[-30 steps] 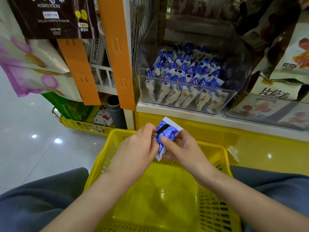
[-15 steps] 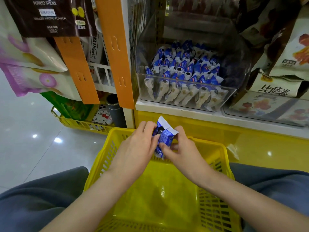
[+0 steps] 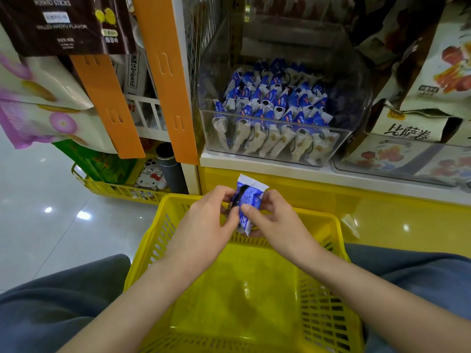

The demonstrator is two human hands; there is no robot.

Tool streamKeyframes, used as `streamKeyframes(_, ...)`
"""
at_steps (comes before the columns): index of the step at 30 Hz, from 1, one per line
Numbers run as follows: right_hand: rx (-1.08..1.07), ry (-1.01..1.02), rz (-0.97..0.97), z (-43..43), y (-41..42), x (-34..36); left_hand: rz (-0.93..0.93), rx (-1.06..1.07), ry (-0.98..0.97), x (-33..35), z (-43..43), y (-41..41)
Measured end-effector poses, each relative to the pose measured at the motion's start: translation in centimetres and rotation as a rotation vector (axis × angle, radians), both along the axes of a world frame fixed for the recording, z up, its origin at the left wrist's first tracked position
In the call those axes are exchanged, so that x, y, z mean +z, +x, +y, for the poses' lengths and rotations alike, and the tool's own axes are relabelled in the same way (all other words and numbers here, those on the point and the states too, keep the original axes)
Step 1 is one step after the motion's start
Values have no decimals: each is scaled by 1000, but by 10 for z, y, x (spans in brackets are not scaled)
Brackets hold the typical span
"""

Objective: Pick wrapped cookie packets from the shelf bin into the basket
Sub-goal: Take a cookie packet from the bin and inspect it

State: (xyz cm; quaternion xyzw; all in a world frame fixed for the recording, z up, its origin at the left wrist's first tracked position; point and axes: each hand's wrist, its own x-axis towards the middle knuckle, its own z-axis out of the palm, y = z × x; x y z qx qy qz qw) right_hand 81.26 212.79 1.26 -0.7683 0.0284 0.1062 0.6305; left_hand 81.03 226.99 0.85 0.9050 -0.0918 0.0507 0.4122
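While the one blue cookie packet [image 3: 249,200] sits upright above the far rim of the yellow basket [image 3: 237,309], my left hand [image 3: 206,220] and right hand [image 3: 276,221] pinch its opposite sides with curled fingers [image 3: 248,208]. Recommended next: lower it inside the rim, then release both pinches together. Count: one packet held, none visible in the basket, one clear shelf bin [image 3: 344,72] stocked beyond exact counting.

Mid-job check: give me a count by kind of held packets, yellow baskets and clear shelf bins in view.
Held cookie packet, pinched by left hand and right hand: 1
Yellow baskets, lap basket and floor basket: 2
Clear bins, cookie bin and right bin: 2
Total: 5
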Motion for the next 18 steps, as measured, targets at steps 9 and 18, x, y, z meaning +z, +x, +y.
streamKeyframes(9,119,111,-63,-6,7,8,236,26,-467,11,-2,4)
streamKeyframes(18,86,-183,-119,-5,8,1,532,3,-752,9,-13,0)
